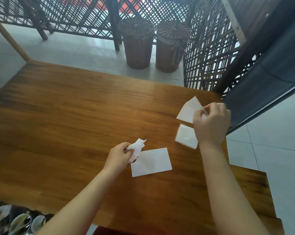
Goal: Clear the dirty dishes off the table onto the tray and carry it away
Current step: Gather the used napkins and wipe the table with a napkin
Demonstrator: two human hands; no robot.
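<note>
Bunching into a wad, a crumpled napkin [137,145] is gripped by the curled fingers [128,150] of the left hand [118,156], probably so waste is gathered first. A second napkin [188,110] is pinched by the right hand [211,123], forearm extended farther. A flat napkin [151,162] lies on the surface [67,119]; the dirty dishes [16,221], blurred, seem stacked near-left.

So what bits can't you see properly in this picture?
Head view only:
dishes: blurred, cut off by the bottom-left corner; no telling whether a tray lies under them.
folded napkin: its right side hidden behind the right hand, which pinches a raised napkin.
crumpled tissue: partly hidden in the left hand.
</note>
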